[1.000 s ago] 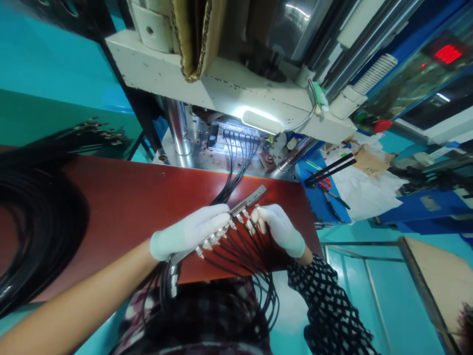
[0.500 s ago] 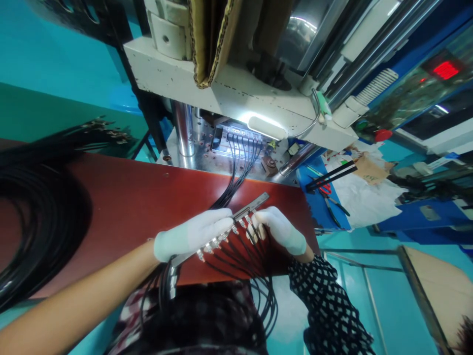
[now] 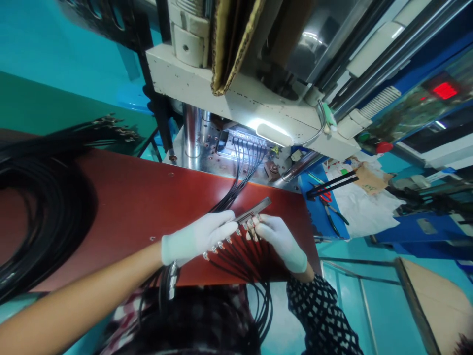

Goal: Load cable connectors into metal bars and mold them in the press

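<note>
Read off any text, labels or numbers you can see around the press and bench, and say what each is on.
Red lit display at upper right: glowing characters, too blurred to read.
Brown cardboard scrap on the white paper: faint marks, too small to read.
Metal bar held by the left hand, cable ends in the right hand: no text visible.

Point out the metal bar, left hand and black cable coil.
metal bar (image 3: 259,207): head view, bare far end.
left hand (image 3: 199,236): head view, back of glove.
black cable coil (image 3: 70,217): head view, thick left loop.
</note>
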`<action>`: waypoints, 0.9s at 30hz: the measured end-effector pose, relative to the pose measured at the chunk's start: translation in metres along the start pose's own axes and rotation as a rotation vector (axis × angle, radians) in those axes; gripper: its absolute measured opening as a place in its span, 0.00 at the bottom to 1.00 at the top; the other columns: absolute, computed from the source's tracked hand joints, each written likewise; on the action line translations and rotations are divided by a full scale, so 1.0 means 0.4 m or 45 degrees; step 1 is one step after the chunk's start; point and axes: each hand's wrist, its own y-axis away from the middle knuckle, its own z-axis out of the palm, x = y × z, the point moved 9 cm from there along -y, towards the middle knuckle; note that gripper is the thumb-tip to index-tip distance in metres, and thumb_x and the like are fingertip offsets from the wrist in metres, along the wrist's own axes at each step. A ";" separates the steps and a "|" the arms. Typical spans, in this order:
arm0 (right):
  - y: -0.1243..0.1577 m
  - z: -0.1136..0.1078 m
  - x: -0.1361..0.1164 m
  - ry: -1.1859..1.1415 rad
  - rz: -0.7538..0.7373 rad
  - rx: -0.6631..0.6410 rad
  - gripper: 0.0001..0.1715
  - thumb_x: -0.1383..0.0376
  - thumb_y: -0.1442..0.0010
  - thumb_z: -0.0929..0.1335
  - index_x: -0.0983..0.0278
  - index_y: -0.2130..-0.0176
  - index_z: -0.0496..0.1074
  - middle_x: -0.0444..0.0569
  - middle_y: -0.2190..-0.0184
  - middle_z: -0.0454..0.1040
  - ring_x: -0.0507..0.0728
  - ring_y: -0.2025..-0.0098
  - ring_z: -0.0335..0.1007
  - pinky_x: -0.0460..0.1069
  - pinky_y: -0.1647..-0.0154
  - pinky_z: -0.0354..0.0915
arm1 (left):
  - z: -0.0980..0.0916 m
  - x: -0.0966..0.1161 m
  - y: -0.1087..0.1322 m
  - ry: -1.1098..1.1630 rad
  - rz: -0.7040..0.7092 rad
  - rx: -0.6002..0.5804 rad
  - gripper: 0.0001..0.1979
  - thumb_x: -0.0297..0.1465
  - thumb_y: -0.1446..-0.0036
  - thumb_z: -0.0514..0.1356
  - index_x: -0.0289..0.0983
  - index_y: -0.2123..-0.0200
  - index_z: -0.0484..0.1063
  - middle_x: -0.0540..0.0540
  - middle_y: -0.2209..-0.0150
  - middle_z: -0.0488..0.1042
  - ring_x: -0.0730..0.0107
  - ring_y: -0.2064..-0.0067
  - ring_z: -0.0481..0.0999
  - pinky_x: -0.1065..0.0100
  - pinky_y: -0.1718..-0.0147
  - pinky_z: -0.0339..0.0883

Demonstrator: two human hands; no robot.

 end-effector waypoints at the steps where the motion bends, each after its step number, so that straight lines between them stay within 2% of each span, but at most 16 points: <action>1: 0.004 -0.002 0.003 0.040 0.039 0.067 0.16 0.56 0.39 0.68 0.66 0.70 0.72 0.44 0.73 0.71 0.52 0.69 0.64 0.47 0.66 0.60 | 0.000 0.000 0.000 0.020 -0.005 -0.002 0.21 0.49 0.32 0.46 0.38 0.68 0.59 0.53 0.72 0.60 0.71 0.69 0.62 0.69 0.70 0.60; 5: 0.016 0.001 0.007 0.113 0.155 0.288 0.13 0.63 0.44 0.69 0.66 0.76 0.69 0.41 0.79 0.65 0.50 0.73 0.59 0.46 0.70 0.55 | 0.005 -0.007 0.001 0.073 -0.037 -0.016 0.21 0.48 0.32 0.46 0.38 0.68 0.59 0.53 0.72 0.62 0.72 0.70 0.65 0.69 0.71 0.60; 9: 0.013 0.009 0.010 0.085 0.143 0.278 0.13 0.63 0.43 0.68 0.65 0.77 0.68 0.42 0.78 0.67 0.51 0.72 0.61 0.47 0.69 0.58 | 0.009 -0.008 0.003 -0.009 -0.043 0.011 0.20 0.47 0.32 0.46 0.38 0.68 0.59 0.54 0.74 0.61 0.73 0.72 0.64 0.69 0.73 0.58; 11: 0.021 -0.002 0.016 0.193 0.123 0.295 0.10 0.61 0.41 0.68 0.64 0.71 0.70 0.43 0.74 0.70 0.53 0.70 0.64 0.48 0.67 0.60 | 0.014 -0.015 0.005 0.071 -0.110 0.008 0.20 0.48 0.32 0.46 0.39 0.68 0.58 0.54 0.74 0.60 0.72 0.72 0.64 0.70 0.75 0.58; 12: 0.030 -0.018 0.009 0.280 0.068 0.371 0.09 0.60 0.40 0.69 0.64 0.66 0.72 0.44 0.70 0.73 0.54 0.68 0.66 0.49 0.65 0.63 | 0.016 -0.019 0.006 0.124 -0.147 0.004 0.20 0.49 0.33 0.46 0.39 0.68 0.58 0.54 0.73 0.60 0.72 0.72 0.65 0.70 0.75 0.59; 14: 0.067 -0.054 -0.032 0.541 -0.135 0.642 0.13 0.60 0.41 0.70 0.63 0.56 0.73 0.48 0.61 0.75 0.57 0.60 0.70 0.51 0.58 0.66 | 0.015 -0.017 0.007 0.168 -0.168 0.019 0.20 0.49 0.33 0.46 0.39 0.68 0.58 0.54 0.73 0.60 0.73 0.72 0.64 0.71 0.76 0.59; 16: 0.115 -0.060 -0.088 0.887 -0.353 0.906 0.14 0.61 0.41 0.71 0.61 0.54 0.75 0.51 0.58 0.73 0.59 0.56 0.69 0.54 0.54 0.65 | 0.007 -0.007 0.006 0.133 -0.115 0.063 0.20 0.48 0.33 0.47 0.38 0.69 0.58 0.54 0.73 0.60 0.73 0.71 0.62 0.70 0.74 0.58; 17: 0.132 -0.047 -0.112 1.066 -0.432 0.972 0.11 0.61 0.41 0.71 0.60 0.57 0.77 0.51 0.59 0.72 0.59 0.57 0.68 0.55 0.54 0.64 | 0.004 -0.004 0.005 0.113 -0.096 0.082 0.20 0.48 0.33 0.47 0.38 0.70 0.58 0.54 0.73 0.60 0.73 0.71 0.62 0.70 0.73 0.58; 19: 0.142 -0.013 -0.143 1.347 -0.506 0.998 0.07 0.61 0.40 0.71 0.58 0.62 0.80 0.50 0.64 0.71 0.59 0.62 0.66 0.56 0.58 0.61 | 0.003 -0.008 0.005 0.112 -0.104 0.091 0.20 0.47 0.33 0.47 0.38 0.70 0.58 0.54 0.73 0.60 0.73 0.71 0.61 0.70 0.73 0.58; 21: 0.135 0.012 -0.162 1.488 -0.530 0.970 0.06 0.61 0.40 0.71 0.56 0.64 0.80 0.48 0.68 0.71 0.58 0.65 0.65 0.56 0.60 0.57 | 0.008 -0.014 0.006 0.148 -0.127 0.076 0.20 0.48 0.33 0.47 0.39 0.69 0.58 0.55 0.73 0.59 0.73 0.72 0.61 0.70 0.73 0.58; 27: 0.110 0.018 -0.178 1.533 -0.541 0.969 0.08 0.65 0.42 0.70 0.59 0.73 0.76 0.47 0.72 0.71 0.57 0.67 0.65 0.55 0.62 0.55 | 0.012 -0.005 0.007 0.191 -0.097 0.025 0.20 0.48 0.32 0.47 0.39 0.69 0.57 0.55 0.73 0.59 0.74 0.72 0.61 0.70 0.72 0.59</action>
